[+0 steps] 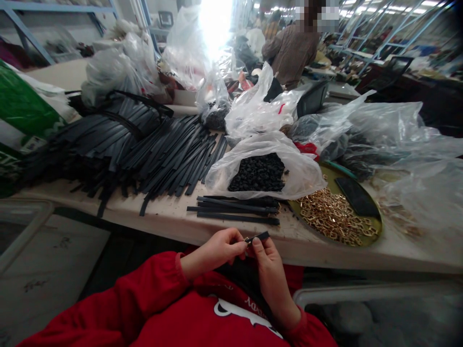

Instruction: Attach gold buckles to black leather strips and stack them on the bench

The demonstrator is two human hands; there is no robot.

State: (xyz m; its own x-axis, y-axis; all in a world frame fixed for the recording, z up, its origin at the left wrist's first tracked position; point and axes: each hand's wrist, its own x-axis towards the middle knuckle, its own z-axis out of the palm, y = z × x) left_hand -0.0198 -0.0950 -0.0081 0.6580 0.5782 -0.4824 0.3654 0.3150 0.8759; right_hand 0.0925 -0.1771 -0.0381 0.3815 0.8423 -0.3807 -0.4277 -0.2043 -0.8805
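1. As we look down, white lettering [256, 306] on our red top [162, 308] appears upside down beside a white-and-black printed shape [238, 314]; we cannot read it with certainty.
2. We also see white print on the green bag [29, 103] at the far left, too cut off for us to read.
3. Our left hand [224, 246] reaches in from the left, its forearm slanting slightly upward, its grip pinched together on a small gold metal piece [247, 242].
4. Our right hand [271, 270] rises from the lower right, thumb on top, its grip clamped on a black strip [264, 235].
5. We hold both things close together, just in front of the table [170, 213].
6. Beyond our hands lie loose strips [238, 219], a plastic bag [304, 176] of small black pieces [256, 172] and, to the right, a round tray [377, 224] with gold links [325, 214].
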